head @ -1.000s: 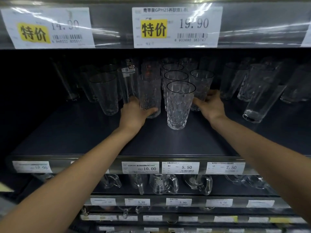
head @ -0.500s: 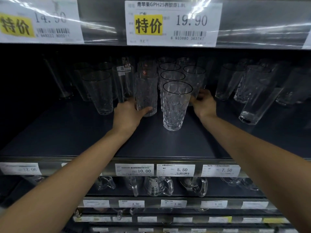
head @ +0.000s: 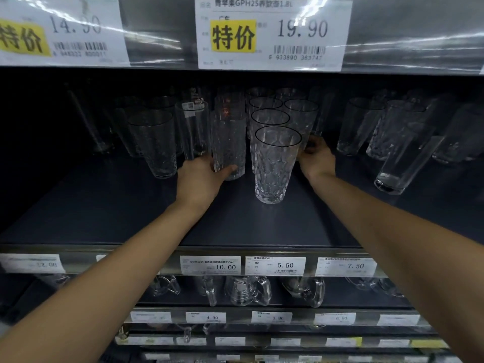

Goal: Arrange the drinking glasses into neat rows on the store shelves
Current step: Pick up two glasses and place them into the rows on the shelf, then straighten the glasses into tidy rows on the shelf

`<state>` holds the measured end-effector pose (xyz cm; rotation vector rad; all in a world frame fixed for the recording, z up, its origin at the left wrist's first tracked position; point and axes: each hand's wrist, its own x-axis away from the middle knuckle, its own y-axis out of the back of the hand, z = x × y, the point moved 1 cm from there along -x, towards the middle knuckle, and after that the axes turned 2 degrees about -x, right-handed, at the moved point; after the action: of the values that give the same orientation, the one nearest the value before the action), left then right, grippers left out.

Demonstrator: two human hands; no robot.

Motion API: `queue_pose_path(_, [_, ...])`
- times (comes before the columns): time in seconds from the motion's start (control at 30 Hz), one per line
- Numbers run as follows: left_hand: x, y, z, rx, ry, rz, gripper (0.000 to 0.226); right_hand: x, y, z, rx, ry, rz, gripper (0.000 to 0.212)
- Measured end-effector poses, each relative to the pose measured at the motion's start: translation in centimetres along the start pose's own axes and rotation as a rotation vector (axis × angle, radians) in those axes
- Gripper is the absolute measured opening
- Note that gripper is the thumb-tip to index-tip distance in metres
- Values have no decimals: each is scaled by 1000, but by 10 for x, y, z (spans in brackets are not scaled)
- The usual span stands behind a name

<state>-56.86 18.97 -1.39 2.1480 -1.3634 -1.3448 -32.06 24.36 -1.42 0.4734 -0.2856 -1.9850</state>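
Observation:
Clear drinking glasses stand on a dark shelf (head: 235, 226). A dimpled glass (head: 273, 166) stands at the front of a row running back from it. My left hand (head: 201, 179) grips the base of a ribbed glass (head: 229, 142) just left of that row. My right hand (head: 315, 159) reaches behind the front glass and holds the base of a dimpled glass (head: 301, 119) in the row to the right; its fingers are partly hidden.
Smooth tumblers (head: 154, 145) stand at the left. More glasses (head: 358, 127) crowd the right, one angular glass (head: 400, 169) standing forward of them. Price labels (head: 275, 265) line the shelf edge. Glass mugs (head: 246, 290) fill the shelf below. The upper shelf rail (head: 272, 35) hangs overhead.
Both hands stay on the same glasses. The right hand has slid slightly inward toward the row. The view has shifted a little closer.

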Motion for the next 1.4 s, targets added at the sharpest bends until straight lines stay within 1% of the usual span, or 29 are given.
queue_pose_path(0.23, [-3,-5,7,-61,16,53,51,-1,0,1,34,-3,18,47])
queue_pose_path(0.4, [-3,-4,7,-68,6,62,50,-2,-1,2,54,-1,19,51])
queue_pose_path(0.57, [-4,-6,9,-83,7,62,60,-7,-3,0,82,-4,27,54])
queue_pose_path(0.73, [-4,-6,9,-84,11,63,58,-9,-4,-2,67,-20,43,58])
queue_pose_path(1.03, [-6,-9,12,-113,8,62,61,-14,-4,-4,92,-15,71,62])
queue_pose_path(1.23, [-5,-9,9,-119,43,83,60,-18,-6,-5,141,-6,83,57])
queue_pose_path(1.4, [-5,-8,7,-131,49,86,60,-20,-5,-5,158,-2,82,58])
